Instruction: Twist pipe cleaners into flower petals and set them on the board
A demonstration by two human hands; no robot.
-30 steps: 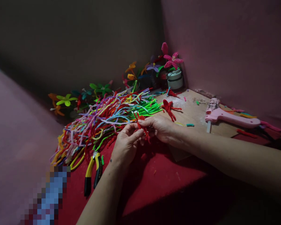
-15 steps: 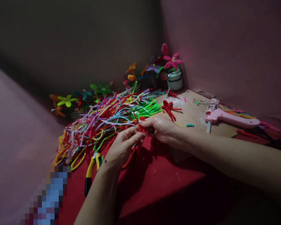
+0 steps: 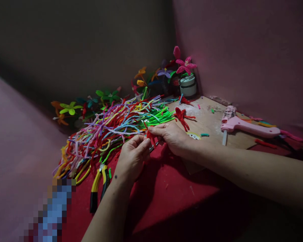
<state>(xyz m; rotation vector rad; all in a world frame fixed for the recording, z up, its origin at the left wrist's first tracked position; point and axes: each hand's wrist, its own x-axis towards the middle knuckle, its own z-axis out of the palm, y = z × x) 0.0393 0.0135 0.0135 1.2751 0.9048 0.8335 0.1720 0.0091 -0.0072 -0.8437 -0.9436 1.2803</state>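
Between my two hands is a small piece made of red pipe cleaner [image 3: 151, 137], with thin ends sticking up and hanging down. My left hand [image 3: 133, 153] pinches it from the left between thumb and fingers. From the right, my right hand [image 3: 173, 137] grips its upper part with thumb and forefinger. Fingers cover much of the piece. Just behind lies a big heap of coloured pipe cleaners [image 3: 113, 124]. A similar red pipe cleaner piece [image 3: 183, 118] rests on the board beyond my right hand.
Yellow-and-black pliers [image 3: 96, 188] lie left of my left forearm on the red cloth [image 3: 171, 201]. A pink glue gun [image 3: 249, 127] rests on the wooden board [image 3: 209, 117] at right. Pipe cleaner flowers [image 3: 185, 65] and a lidded grey-white jar [image 3: 188, 86] stand along the wall.
Both hands have shifted slightly left and the right one a little lower, still holding the red piece. A round white-and-yellow item now shows behind my right wrist.
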